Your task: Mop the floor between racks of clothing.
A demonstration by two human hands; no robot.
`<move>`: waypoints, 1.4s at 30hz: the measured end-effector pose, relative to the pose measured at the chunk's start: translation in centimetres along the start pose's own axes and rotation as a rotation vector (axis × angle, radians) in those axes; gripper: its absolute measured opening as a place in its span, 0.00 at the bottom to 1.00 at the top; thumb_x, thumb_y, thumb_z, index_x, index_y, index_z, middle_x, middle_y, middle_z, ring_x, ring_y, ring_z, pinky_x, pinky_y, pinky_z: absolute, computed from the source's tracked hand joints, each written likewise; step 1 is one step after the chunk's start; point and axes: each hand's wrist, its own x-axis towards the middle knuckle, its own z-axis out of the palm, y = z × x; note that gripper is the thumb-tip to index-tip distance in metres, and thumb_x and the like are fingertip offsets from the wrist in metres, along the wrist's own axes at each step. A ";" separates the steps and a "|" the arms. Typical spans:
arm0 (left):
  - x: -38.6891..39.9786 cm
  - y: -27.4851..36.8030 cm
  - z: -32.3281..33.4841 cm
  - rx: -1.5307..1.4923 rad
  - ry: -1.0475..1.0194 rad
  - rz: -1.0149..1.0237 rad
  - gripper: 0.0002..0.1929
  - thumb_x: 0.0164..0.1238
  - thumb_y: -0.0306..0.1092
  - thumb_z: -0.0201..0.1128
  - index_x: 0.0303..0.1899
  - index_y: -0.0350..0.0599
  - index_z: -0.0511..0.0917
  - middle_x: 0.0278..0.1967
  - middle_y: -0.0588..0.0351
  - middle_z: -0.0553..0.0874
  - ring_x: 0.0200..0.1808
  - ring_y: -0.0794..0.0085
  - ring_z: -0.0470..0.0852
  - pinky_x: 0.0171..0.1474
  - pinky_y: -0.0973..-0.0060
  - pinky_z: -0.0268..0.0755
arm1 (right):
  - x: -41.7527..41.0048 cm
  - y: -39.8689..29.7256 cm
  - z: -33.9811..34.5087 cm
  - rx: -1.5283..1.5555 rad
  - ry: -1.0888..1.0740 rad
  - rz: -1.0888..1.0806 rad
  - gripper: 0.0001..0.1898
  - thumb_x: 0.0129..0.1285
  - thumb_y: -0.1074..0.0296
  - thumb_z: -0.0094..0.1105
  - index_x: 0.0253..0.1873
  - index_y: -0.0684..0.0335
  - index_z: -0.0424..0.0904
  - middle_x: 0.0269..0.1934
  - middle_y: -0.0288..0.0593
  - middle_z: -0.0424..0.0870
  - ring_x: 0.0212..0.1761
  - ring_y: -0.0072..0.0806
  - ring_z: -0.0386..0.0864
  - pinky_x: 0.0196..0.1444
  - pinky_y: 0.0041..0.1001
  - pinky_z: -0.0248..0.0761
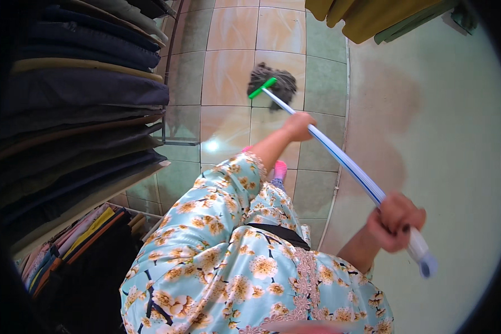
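Note:
A string mop with a striped white-and-blue handle [350, 165] slants across my front, from the floor ahead up to the right. My left hand [299, 126] is closed around the lower part of the handle. Near the top end, my right hand [396, 221] grips it, slightly blurred. The green mop clamp [262, 88] sits at the lower end. Dark grey mop strands [282, 85] spread over the floor tiles beneath it.
Trousers [87, 87] hang in a dense row along the left, above more garments [79, 238]. A dark metal rack foot [181, 142] juts onto the tiled floor [229, 79]. A pale wall [446, 137] borders the right. Mustard clothes [367, 18] hang at upper right.

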 end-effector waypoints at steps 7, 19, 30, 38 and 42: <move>-6.6 -9.2 -4.6 0.177 0.312 -0.204 0.07 0.39 0.32 0.63 0.15 0.45 0.72 0.20 0.50 0.75 0.30 0.54 0.74 0.34 0.65 0.66 | -2.0 7.5 2.6 0.262 -0.173 0.260 0.09 0.52 0.72 0.47 0.23 0.60 0.57 0.11 0.31 0.59 0.11 0.20 0.54 0.16 0.23 0.50; -2.8 2.4 3.2 -0.077 0.099 0.060 0.06 0.36 0.33 0.62 0.15 0.48 0.73 0.21 0.52 0.77 0.30 0.54 0.75 0.33 0.62 0.68 | -0.9 -4.8 0.0 -0.091 0.102 0.140 0.11 0.47 0.69 0.51 0.21 0.59 0.57 0.08 0.31 0.53 0.08 0.17 0.48 0.13 0.19 0.40; 3.2 3.8 2.6 -0.210 0.124 0.347 0.10 0.35 0.31 0.61 0.13 0.44 0.66 0.17 0.50 0.73 0.26 0.53 0.73 0.27 0.63 0.63 | -0.5 -4.5 2.9 -0.349 0.159 0.030 0.11 0.50 0.69 0.48 0.22 0.58 0.54 0.07 0.31 0.53 0.07 0.17 0.48 0.15 0.20 0.44; 7.3 0.1 3.8 -0.161 -0.067 0.124 0.08 0.36 0.32 0.60 0.14 0.45 0.69 0.19 0.53 0.73 0.30 0.54 0.74 0.30 0.61 0.65 | -0.3 1.3 -0.1 -0.205 0.380 -0.044 0.11 0.51 0.70 0.47 0.22 0.58 0.54 0.08 0.31 0.56 0.07 0.16 0.48 0.15 0.19 0.43; 9.5 -6.6 2.8 -0.080 0.105 0.272 0.04 0.39 0.35 0.62 0.19 0.48 0.76 0.23 0.51 0.79 0.32 0.51 0.77 0.35 0.52 0.67 | -1.9 6.0 1.0 -0.274 0.273 0.005 0.10 0.51 0.71 0.47 0.23 0.58 0.54 0.08 0.32 0.56 0.09 0.17 0.50 0.17 0.23 0.49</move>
